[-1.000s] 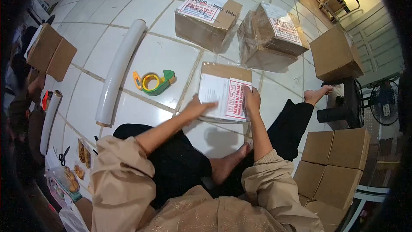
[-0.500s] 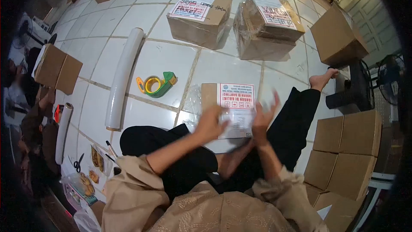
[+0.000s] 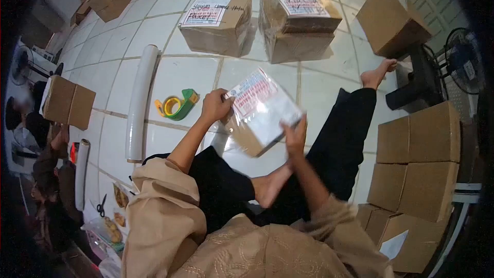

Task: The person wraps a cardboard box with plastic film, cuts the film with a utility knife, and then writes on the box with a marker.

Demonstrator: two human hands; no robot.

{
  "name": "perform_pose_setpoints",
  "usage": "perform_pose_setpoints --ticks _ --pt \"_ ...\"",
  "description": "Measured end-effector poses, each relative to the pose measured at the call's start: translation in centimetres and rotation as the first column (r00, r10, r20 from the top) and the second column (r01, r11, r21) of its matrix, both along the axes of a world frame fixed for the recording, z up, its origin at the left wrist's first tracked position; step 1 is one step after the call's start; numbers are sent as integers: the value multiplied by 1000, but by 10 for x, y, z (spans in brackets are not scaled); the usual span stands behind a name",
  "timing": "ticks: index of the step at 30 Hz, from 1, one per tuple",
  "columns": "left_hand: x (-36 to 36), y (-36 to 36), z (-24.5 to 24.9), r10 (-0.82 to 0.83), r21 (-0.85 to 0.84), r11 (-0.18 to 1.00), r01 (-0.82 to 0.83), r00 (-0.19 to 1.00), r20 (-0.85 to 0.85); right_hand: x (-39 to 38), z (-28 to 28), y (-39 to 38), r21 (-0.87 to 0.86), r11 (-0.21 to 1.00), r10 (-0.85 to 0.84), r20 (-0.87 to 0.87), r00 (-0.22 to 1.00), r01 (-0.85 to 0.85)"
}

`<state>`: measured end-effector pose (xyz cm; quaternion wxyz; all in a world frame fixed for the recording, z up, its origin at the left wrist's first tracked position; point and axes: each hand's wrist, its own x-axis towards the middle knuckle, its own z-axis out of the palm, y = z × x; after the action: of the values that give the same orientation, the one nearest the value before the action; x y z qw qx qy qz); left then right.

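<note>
gripping a labelled box (image 3: 270, 118) at two opposite sides

grasped at the far left edge by the left hand (image 3: 216, 104), thumb on top, and at the near right corner by the right hand (image 3: 295, 134), thumb over the top surface. held this way probably for even support and easy turning, with the label (image 3: 256, 92) facing up, perhaps to stay flat and in sight. placed in front of the bent foot (image 3: 271, 185), askew to the lines of the tiled floor (image 3: 195, 74). resting on the tiles or raised above them: cannot tell.

flanked on the left by the tape dispenser (image 3: 187, 108), likely set down there for quick reach, and farther out by the film roll (image 3: 142, 103), lying lengthwise. faced on the far side by a single carton (image 3: 211, 37) and a film-wrapped pair (image 3: 301, 45), perhaps stood there as a group out of the way.

roomiest toward those parcels, over open tile. narrower to the left, with the dispenser near the wrist. bounded on the right by the outstretched leg (image 3: 339, 139), with stacked boxes (image 3: 419, 141) past it. tightest at the near edge, close to the foot.
</note>
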<state>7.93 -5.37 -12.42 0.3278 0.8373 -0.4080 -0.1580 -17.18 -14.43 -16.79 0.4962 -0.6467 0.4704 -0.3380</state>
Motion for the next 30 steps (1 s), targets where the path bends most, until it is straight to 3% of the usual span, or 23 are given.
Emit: perform_pose_setpoints --ticks 1,2,5,7,8,9,10,11,13,15,16,18,21,22,25,30 --pt "0 4 0 -4 18 1000 4 1000 8 20 5 -30 12 999 30 -2 1000 -30" --pt "-2 5 0 76 -2 997 -76 997 2 37 30 -53 154 973 130 246 960 -171" --pt "-4 8 -7 181 9 983 -181 982 -57 82 59 -94 228 952 116 354 928 -206" --pt "-16 11 -6 106 -293 913 -284 858 -503 89 73 -104 233 911 269 292 918 -340" --pt "-16 14 -19 96 -289 890 -352 765 -636 90 66 -105 318 873 252 356 900 -370" --pt "-24 18 -20 94 -292 889 -354 763 -640 84 59 -101 315 874 255 351 901 -370" --pt "-37 25 -21 193 -239 885 -399 782 -592 70 50 -89 83 944 305 160 939 -321" --pt "-50 33 -24 293 -185 874 -450 790 -538 53 41 -73 -162 939 301 -42 953 -304" --pt "-68 45 -34 294 -139 893 -429 788 -541 22 24 -24 -476 871 70 -122 990 -120" --pt "-91 48 -36 275 -118 955 -273 961 -3 5 17 34 -354 934 -38 -249 968 -54" --pt "-93 45 -36 296 -94 952 -290 954 54 10 14 45 -348 936 -35 -246 969 -55" --pt "-88 43 -51 368 -107 926 -361 928 52 19 2 56 -185 976 66 -253 965 -116" --pt "-81 48 -55 433 -165 886 -433 901 -42 35 -12 41 -308 948 -18 -299 954 -78" --pt "-74 52 -63 421 -176 892 -416 907 -9 37 -22 36 -219 974 1 -254 967 -58" --pt "-69 61 -77 448 -306 861 -407 891 74 25 -31 37 -202 978 25 -166 986 -58" --pt "-73 77 -65 461 -344 835 -430 888 7 -7 -24 46 -79 993 62 -253 965 -85"
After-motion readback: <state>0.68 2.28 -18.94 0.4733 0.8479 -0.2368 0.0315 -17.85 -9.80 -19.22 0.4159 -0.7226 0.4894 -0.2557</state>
